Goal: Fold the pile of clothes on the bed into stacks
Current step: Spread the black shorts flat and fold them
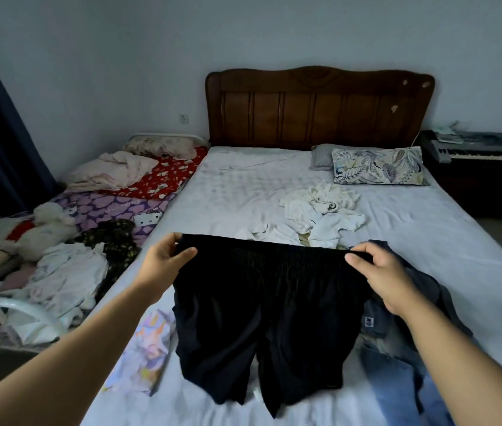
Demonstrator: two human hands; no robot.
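**Shorts held up by waistband**

My left hand (163, 265) and right hand (385, 276) each pinch one end of the black shorts (262, 318) waistband, fingers curled on it. Shorts hang over the bed (243, 192); white clothes (314, 213) piled behind, jeans (397, 373) just right.

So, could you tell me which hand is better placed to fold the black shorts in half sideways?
Probably either: the left hand and right hand each pinch one end of the black shorts' waistband. I'd lean left, swinging its end toward the right, since the blue garment crowds the right side.
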